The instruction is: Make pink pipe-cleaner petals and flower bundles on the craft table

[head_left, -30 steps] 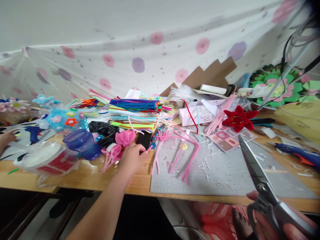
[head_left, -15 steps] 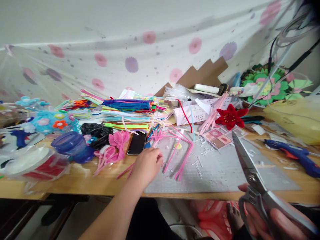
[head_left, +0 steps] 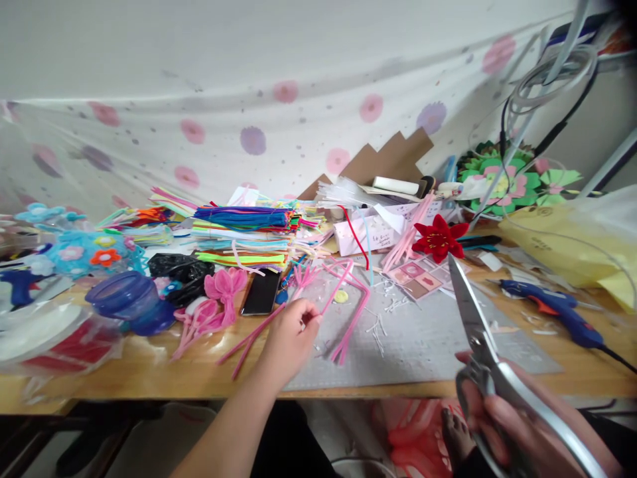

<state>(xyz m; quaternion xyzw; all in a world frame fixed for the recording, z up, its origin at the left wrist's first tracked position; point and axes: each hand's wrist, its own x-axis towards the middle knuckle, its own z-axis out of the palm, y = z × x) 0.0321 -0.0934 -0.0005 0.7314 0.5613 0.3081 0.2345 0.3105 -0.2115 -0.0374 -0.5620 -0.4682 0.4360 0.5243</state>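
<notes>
The wooden table (head_left: pixel 164 375) stretched before me, a grey mat (head_left: pixel 418 348) on it. Over the mat, the scissors (head_left: pixel 482 342) pointed away, blades together, my right hand (head_left: pixel 517 421) wrapped around their handles. At the mat's left edge, my left hand (head_left: pixel 293 338) pinched the near end of a bent pink stem (head_left: pixel 337 287) between thumb and fingertips.

Pale wall (head_left: pixel 249 46); white sheet (head_left: pixel 293 139), pink and purple flower print, hung across it; wooden table (head_left: pixel 149 375) below.
</notes>
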